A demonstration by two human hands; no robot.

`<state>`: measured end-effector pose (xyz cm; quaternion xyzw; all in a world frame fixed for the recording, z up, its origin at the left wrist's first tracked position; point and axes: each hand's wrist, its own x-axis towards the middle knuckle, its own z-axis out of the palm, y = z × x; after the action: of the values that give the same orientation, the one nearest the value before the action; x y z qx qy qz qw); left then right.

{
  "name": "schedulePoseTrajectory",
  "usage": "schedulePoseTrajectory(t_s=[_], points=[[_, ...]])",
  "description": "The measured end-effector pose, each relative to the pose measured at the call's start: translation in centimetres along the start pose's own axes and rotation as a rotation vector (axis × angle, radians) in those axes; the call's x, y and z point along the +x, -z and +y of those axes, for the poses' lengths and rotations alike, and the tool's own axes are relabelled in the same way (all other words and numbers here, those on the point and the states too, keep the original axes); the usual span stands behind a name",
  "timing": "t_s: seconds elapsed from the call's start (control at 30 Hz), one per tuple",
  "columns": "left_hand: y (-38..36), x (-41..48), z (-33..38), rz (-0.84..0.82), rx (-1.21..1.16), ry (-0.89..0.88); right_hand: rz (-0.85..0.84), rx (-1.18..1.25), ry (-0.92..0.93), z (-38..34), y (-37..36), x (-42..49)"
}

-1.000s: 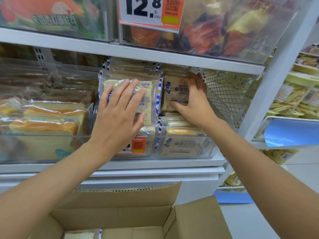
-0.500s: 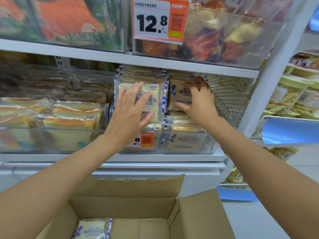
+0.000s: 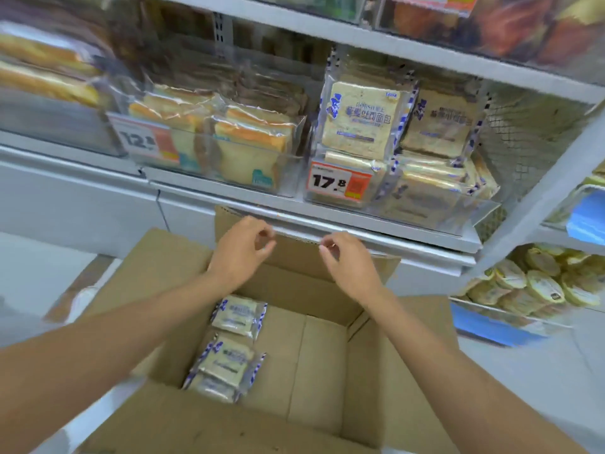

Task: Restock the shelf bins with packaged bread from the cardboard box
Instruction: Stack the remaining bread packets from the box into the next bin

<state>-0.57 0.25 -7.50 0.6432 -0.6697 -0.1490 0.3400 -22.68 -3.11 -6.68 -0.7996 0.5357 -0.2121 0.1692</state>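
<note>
White-and-blue wrapped bread packs are lying flat along the left side of the cardboard box [image 3: 322, 355], on its floor: one pack [image 3: 239, 312] towards the far wall, a second pack [image 3: 229, 358] nearer the camera, and a third pack [image 3: 212, 386] partly tucking under the second. The box is standing open below the shelf, its flaps spreading outward.

Both hands are hovering over the far flap of the box, near each other but apart. The left hand [image 3: 240, 250] is hanging with fingers loosely curling towards the thumb, holding nothing. The right hand [image 3: 348, 260] is doing the same, its fingers softly bending and gripping nothing.

Above them, a clear shelf bin [image 3: 379, 199] is carrying a price tag [image 3: 340, 183] reading 17.8. More bread of the same kind is filling it: one upright pack [image 3: 360, 121] is facing forward at the left, another upright pack [image 3: 442, 122] is standing just beside it at the right, and further packs are stacking flat beneath them.

Left of that bin, a neighbouring bin [image 3: 229, 178] is holding golden-crusted toast slices [image 3: 252, 142] in clear wrap, with a 12.8 tag [image 3: 144, 142] on its front. Right of the stocked bin, a wire mesh panel [image 3: 523, 132] is closing the shelf end. Beyond it, round yellow packets [image 3: 540, 283] are piling on a lower rack.
</note>
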Motion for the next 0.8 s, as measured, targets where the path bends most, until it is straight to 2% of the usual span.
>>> schedulePoseTrajectory(t_s=[0.17, 0.3, 0.4, 0.5, 0.6, 0.7, 0.8], points=[[0.8, -5.2, -10.0, -0.033, 0.118, 0.275, -0.462, 0.001, -0.12, 2.6, -12.9, -2.2], [1.1, -7.8, -13.6, -0.136, 0.207, 0.288, -0.707, 0.134, -0.34, 2.3, -22.5, -3.6], [0.5, -8.7, -14.5, -0.189, 0.169, 0.298, -0.882, 0.088, -0.42, 2.1, -27.5, -5.3], [0.1, -8.8, -14.7, -0.231, 0.166, 0.313, -0.909, 0.04, -0.468, 2.9, -29.6, -6.5], [0.0, -8.2, -14.2, -0.209, 0.102, 0.345, -0.82, 0.421, -0.536, 3.5, -28.5, -5.9], [0.2, -6.5, -12.5, -0.195, -0.132, 0.498, -0.653, 0.663, -0.46, 2.8, -22.7, -2.8], [0.2, -4.5, -10.5, -0.349, -0.348, 0.618, -0.648, 0.845, -0.409, 1.0, -16.4, 0.4]])
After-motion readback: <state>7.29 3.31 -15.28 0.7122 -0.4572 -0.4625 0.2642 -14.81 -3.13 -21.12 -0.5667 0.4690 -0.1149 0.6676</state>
